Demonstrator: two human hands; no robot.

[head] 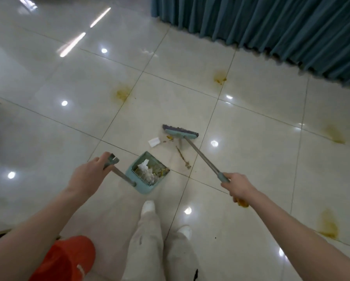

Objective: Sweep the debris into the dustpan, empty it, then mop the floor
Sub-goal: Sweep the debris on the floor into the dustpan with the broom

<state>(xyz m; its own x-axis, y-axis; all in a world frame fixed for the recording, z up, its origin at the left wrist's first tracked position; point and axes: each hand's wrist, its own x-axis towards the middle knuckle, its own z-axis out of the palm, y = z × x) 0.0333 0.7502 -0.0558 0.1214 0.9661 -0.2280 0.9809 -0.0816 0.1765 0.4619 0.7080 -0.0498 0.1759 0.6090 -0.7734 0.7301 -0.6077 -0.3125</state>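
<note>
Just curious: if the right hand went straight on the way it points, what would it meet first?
Probably the broom head, since the right hand points along the handle; depth is unclear.

You get a bright, even view lit from overhead. The glossy cream tiled floor (251,169) mirrors the ceiling lamps as small round white glare spots, with long strip reflections at the far left. Shadows are faint and soft. The wide lens bows the grout lines and the pleated teal curtain (271,23) at the far right. The orange-red object (68,258) near left looks smeared.
</note>
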